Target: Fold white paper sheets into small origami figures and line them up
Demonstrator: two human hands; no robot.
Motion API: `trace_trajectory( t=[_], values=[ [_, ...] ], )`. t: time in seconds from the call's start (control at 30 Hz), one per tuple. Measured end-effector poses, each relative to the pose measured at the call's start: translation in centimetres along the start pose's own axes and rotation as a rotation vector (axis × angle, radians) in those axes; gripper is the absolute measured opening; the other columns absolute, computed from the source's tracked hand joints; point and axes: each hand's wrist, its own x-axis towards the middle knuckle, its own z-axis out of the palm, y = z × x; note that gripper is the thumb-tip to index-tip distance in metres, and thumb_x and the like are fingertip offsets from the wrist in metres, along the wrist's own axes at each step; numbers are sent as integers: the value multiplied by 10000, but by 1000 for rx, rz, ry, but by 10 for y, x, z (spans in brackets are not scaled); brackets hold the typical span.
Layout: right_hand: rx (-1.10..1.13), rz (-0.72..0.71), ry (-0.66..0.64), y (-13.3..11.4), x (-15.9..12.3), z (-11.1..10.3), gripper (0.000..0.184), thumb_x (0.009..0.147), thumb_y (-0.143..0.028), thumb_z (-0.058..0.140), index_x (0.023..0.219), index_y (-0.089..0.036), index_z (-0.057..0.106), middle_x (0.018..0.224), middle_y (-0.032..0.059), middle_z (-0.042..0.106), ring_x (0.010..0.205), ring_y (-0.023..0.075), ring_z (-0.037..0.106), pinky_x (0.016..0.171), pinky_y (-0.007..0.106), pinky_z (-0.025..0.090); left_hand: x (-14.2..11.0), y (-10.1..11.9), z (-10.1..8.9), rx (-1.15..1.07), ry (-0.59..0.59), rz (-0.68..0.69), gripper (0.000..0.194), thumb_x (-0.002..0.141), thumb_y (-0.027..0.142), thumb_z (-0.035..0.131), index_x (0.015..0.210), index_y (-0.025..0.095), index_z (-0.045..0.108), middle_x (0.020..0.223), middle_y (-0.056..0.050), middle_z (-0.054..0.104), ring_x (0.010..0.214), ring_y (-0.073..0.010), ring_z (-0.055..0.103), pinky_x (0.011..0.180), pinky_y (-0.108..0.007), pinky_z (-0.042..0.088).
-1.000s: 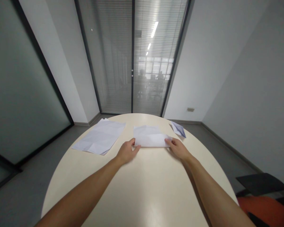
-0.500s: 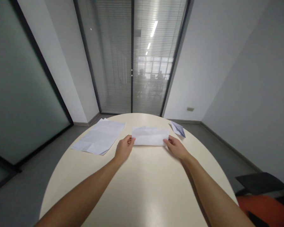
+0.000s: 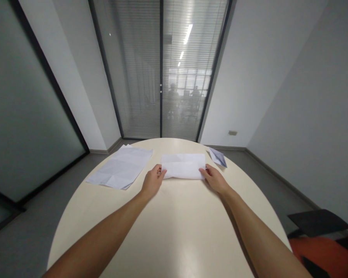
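Observation:
A white sheet of paper [image 3: 183, 165], folded into a wide rectangle, is held between my two hands over the round table. My left hand [image 3: 153, 179] pinches its left edge, thumb on the near face and fingers curled behind. At the right edge, my right hand [image 3: 216, 178] grips it the same way, with the thumb in front. Faint creases cross the paper, and its lower edge is slightly wavy. Whether it touches the tabletop I cannot tell.
Several loose white sheets [image 3: 121, 166] lie overlapped on the left of the cream table [image 3: 174, 224]. A folded paper piece [image 3: 218, 157] rests near the far right edge. A chair with an orange seat [image 3: 321, 253] stands at the lower right; a glass partition [image 3: 162, 77] rises behind.
The near flap of the paper has come up against the back part, so it now shows as one even rectangle. My left hand has shifted slightly left and regripped the edge.

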Motion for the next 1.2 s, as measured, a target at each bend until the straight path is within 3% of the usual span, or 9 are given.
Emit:
trace_trajectory(
  t=[0.17,0.37,0.53,0.7,0.8,1.0,1.2],
  values=[
    [-54,-1,11,-1,1,0,399,944,-571,461,740,-230,437,632,-41,473,611,157,446,579,283,310,0,0,1,-12,-2,-7,197,915,395,562,961,209,608,958,-59,734,813,-191,717,717,-272,539],
    [-61,8,70,-1,1,-1,392,935,-573,472,743,-233,435,628,-42,475,614,160,445,587,283,314,-3,4,2,-102,-121,3,234,871,327,625,1067,200,600,1020,-80,758,891,-203,726,787,-293,550],
    [-35,13,89,5,1,-1,428,924,-616,478,742,-230,451,607,-43,460,607,159,440,581,280,319,-2,0,4,-110,-152,-23,188,866,325,622,983,180,647,1024,-99,760,909,-222,730,796,-313,557],
    [50,53,70,10,3,1,486,900,-651,498,996,-187,603,633,-26,533,589,165,474,557,282,341,2,-11,5,-134,-139,-75,222,864,351,618,978,169,670,988,-101,762,866,-222,730,781,-318,566],
    [103,86,71,10,3,1,558,895,-646,503,1138,-154,603,621,-32,531,559,158,475,535,279,347,2,-13,5,-122,-138,-76,232,867,343,611,1004,169,681,1016,-102,760,887,-224,725,811,-327,561],
    [97,81,52,10,3,1,569,890,-581,531,1245,-140,590,615,-32,550,538,154,498,522,269,376,3,-13,5,-58,-126,-68,223,866,281,614,1048,170,682,959,-96,760,865,-224,715,801,-328,544],
    [4,96,46,11,1,0,552,905,-519,532,1329,-165,552,610,-38,569,548,165,538,534,266,381,1,-4,3,113,-58,-73,536,876,284,616,1375,175,453,745,-2,714,699,-196,673,699,-288,489]
  ],
)
